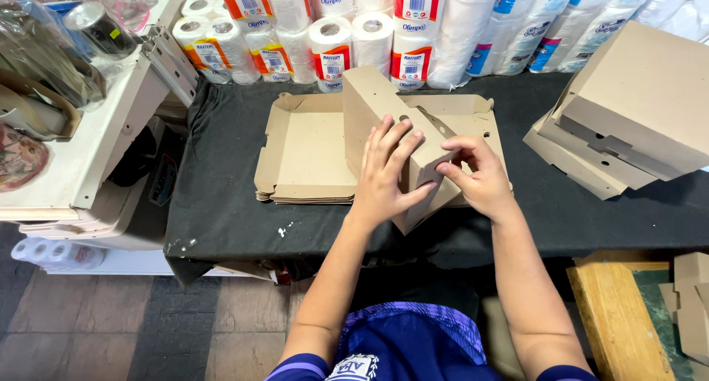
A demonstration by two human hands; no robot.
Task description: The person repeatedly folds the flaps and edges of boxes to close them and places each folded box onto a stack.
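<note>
A brown cardboard box, half folded, stands tilted on its edge over a stack of flat box blanks on the black-covered table. My left hand lies flat against the box's raised panel, fingers spread. My right hand pinches a side flap of the same box at its right corner. Both hands touch the box near the table's front middle.
A pile of folded, closed cardboard boxes leans at the right. Many rolls of paper in plastic wrap line the back. A white shelf unit with tape and bags stands at left. A wooden piece sits low right.
</note>
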